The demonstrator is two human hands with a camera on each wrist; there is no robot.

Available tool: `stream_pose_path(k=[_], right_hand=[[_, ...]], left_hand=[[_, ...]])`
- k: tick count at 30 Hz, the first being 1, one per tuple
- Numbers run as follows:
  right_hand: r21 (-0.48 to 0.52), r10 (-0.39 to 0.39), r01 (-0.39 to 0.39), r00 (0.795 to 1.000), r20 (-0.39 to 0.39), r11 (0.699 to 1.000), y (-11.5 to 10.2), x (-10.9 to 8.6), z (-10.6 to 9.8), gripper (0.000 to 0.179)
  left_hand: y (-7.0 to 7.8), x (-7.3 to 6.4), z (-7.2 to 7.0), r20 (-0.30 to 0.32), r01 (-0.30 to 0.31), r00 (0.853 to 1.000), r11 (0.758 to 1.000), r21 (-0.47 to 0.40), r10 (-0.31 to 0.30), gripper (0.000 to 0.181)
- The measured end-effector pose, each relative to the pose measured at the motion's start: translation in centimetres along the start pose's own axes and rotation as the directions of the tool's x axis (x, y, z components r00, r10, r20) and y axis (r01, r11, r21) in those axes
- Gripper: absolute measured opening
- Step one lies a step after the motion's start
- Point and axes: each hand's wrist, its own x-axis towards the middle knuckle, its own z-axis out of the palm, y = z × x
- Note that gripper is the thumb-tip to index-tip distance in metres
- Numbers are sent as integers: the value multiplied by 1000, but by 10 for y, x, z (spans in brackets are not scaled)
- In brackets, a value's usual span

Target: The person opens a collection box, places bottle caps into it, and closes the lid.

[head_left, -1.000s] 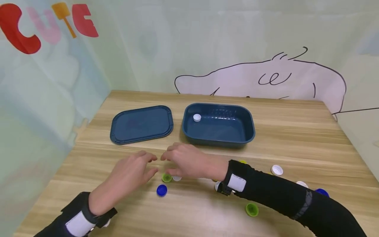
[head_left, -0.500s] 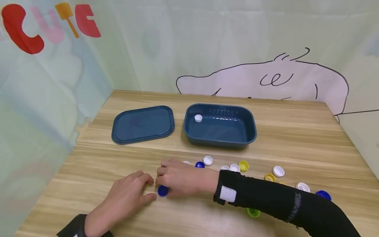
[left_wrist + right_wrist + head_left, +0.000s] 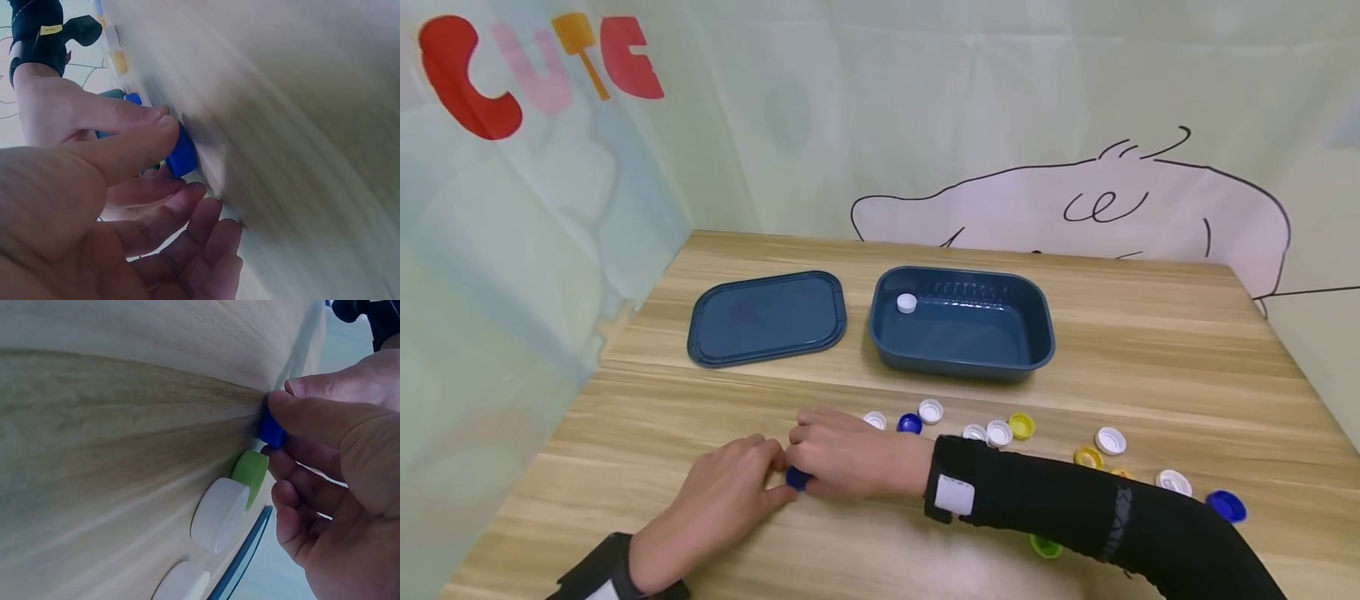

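Observation:
A blue bottle cap (image 3: 797, 477) is between the two hands, just above or on the wooden table. My right hand (image 3: 850, 454) pinches it from the right; in the right wrist view the thumb and index finger lie on either side of the blue cap (image 3: 273, 430). From the left, my left hand (image 3: 726, 483) has its thumb and forefinger at the same cap (image 3: 182, 150), the two thumbs close together. Beside the right fingers, a green cap (image 3: 251, 475) and a white cap (image 3: 219, 514) rest on the table.
A dark blue open box (image 3: 962, 367) with one white cap (image 3: 906, 303) inside stands at the back, its flat lid (image 3: 767, 319) to the left. More caps lie about, including a yellow cap (image 3: 1021, 426), a white cap (image 3: 1110, 441) and a blue cap (image 3: 1227, 506).
The right hand has come down and toward the left hand, bringing the blue cap slightly left. Both hands' fingers have closed in around it. The box and lid stay put.

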Motion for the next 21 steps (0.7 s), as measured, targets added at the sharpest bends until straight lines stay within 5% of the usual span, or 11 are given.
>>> stream_pose_path(k=[12,21], right_hand=[[-22,37,-38,999,-34,999,-5,13,4,15],[-42,79,-81,996,-46,996,-7,20,6,13]], left_hand=[[-3,0,1,-39,27,999,999,-36,-28,33],[-3,2,0,-6,32,999,997,-63,-33,28]])
